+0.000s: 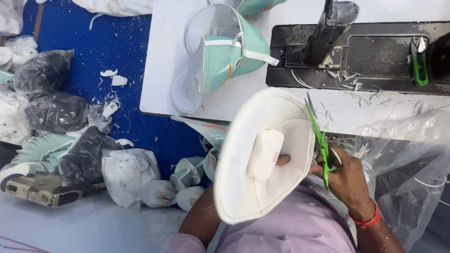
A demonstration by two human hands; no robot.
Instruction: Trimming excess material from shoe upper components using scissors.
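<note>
At centre, head view: a white shoe upper (262, 159), lining side up, is held above the lap, below the desk (164, 56) edge.
Left hand: the left hand (281, 160) is almost wholly hidden behind the upper; only a fingertip shows beside the white tongue label (265, 153), so it grips the upper from underneath. Its forearm comes up from 7 o'clock.
Right hand: the right hand (344, 175), at 3 o'clock of the upper, is closed around green thread snips (321, 143), whose blades point toward 12 o'clock along the upper's right rim. Whether the blades touch the rim is hard to tell.
Wrist: a red band (368, 220) circles the right wrist.
Desk, 12 o'clock: a mint and white shoe upper (225, 56) lies on the white desk; another one is cut off by the top edge.
Machine: a dark sewing machine bed (375, 56) sits at 1 o'clock, its head cut off above; a second pair of green snips (419, 63) stands on it, with thread scraps strewn around.
Floor, 9 o'clock: black and white plastic bags (56, 112) and loose uppers lie on the blue floor (112, 42); their contents are unclear.
Right edge: clear plastic sheeting (412, 150) blurs what is under it.
</note>
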